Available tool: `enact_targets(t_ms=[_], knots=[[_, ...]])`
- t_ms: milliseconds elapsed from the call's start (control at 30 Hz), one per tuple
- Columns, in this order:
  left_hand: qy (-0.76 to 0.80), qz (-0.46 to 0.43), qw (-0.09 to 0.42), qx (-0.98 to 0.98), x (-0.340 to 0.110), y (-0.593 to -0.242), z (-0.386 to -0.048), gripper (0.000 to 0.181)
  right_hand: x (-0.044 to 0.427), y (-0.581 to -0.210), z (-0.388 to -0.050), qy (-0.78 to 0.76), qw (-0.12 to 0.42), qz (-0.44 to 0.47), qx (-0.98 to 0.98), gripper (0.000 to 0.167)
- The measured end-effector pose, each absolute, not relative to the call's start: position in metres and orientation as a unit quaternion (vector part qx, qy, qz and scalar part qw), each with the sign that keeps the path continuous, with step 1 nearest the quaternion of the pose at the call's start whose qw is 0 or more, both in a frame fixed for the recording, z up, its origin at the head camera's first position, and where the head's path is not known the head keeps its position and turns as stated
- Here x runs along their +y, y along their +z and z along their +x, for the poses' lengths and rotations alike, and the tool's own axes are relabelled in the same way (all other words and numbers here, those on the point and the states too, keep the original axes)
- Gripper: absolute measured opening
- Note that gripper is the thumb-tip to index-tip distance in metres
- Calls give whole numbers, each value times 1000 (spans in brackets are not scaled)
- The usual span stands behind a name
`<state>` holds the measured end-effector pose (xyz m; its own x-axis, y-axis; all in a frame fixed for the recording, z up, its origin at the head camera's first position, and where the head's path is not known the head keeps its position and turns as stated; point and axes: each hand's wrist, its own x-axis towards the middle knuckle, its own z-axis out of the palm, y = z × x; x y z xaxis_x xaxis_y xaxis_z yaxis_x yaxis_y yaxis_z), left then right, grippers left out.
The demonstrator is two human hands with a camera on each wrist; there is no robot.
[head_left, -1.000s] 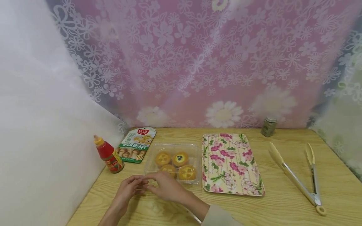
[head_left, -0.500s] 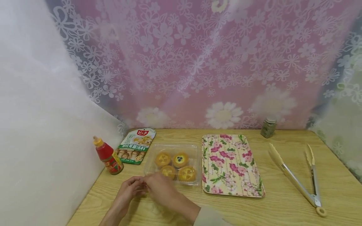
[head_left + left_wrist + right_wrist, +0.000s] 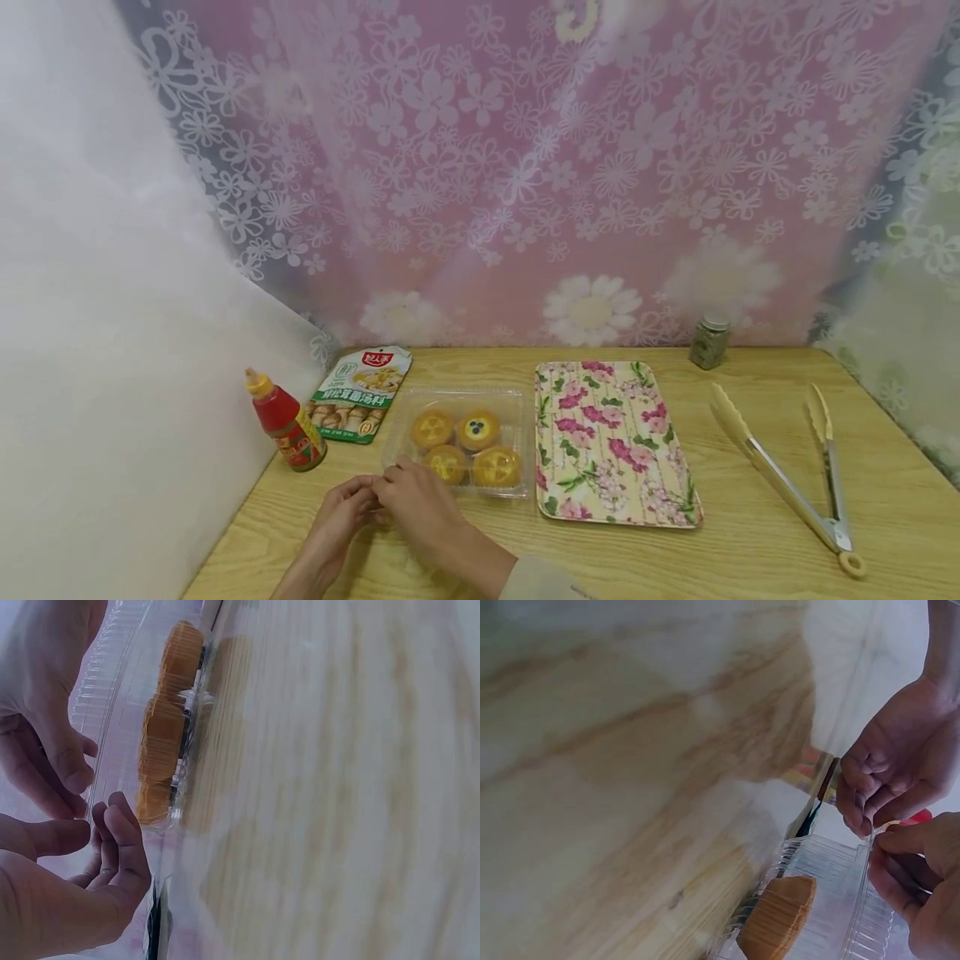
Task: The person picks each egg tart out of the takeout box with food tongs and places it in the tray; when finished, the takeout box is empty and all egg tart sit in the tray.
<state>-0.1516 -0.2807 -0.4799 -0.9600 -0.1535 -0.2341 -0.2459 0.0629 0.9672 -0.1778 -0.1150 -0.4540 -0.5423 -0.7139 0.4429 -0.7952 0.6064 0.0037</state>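
Note:
A clear plastic container (image 3: 516, 408) with several round yellow-topped pastries (image 3: 478, 429) lies on the table, its lid over them. At its front left corner, the left hand (image 3: 333, 529) has thumb and curled fingers at the rim. The right hand (image 3: 427, 508) pinches the rim beside it, covering part of that corner. In the left wrist view, the left hand (image 3: 71, 900) is below the right hand (image 3: 49, 697), both at the container's edge (image 3: 112, 742). The right wrist view has the left hand (image 3: 900, 754) and right hand (image 3: 926, 877) meeting at the container's corner (image 3: 832, 847).
A red bottle (image 3: 288, 425) with a yellow cap and a green-and-white food packet (image 3: 363, 396) stand and lie at the left. Right of the container lies a floral tray (image 3: 615, 446). Farther right are a small jar (image 3: 709, 343) and tongs (image 3: 795, 487), spread apart.
The right hand has shifted slightly left, its fingers drawing in closer to the left hand at the corner. The whole scene sits a little lower in the head view.

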Motion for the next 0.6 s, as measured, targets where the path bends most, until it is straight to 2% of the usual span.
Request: enact_targets(t_ms=[333,600], knots=[[670,-127,48,730,-282,-477,-153,26,-116,-456,-180,93,247,445,-856,24],[663,-128,52,736,-282,-480,-152,28,-118,-457,-179,70,252,434,-862,26]])
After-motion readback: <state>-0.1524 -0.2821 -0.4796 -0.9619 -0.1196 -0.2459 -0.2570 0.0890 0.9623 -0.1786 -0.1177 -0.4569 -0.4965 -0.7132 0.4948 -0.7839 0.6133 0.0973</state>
